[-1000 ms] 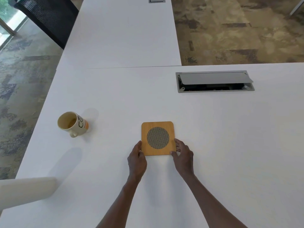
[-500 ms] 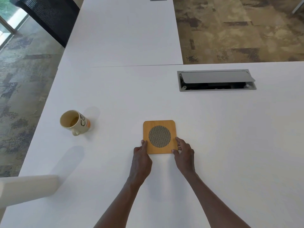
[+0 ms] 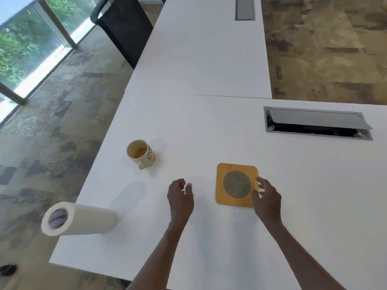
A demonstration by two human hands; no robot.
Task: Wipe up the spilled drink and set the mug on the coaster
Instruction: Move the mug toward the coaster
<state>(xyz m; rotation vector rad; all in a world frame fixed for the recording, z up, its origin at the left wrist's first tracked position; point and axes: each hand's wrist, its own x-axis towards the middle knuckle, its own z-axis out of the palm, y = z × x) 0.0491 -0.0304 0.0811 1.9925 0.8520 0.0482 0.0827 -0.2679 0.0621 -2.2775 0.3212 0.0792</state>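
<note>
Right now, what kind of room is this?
Probably an office or meeting room: long white desks with flip-lid cable boxes, a black mesh chair, patterned carpet tiles and floor-height windows.

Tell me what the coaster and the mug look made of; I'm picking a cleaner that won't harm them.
The coaster looks like bamboo or light wood with a smooth satin finish: honey colour, rounded corners. Its round centre inset looks like woven mesh, material unclear. The mug looks like glazed ceramic: cream, thick-walled, slightly glossy, with printed lettering.
</note>
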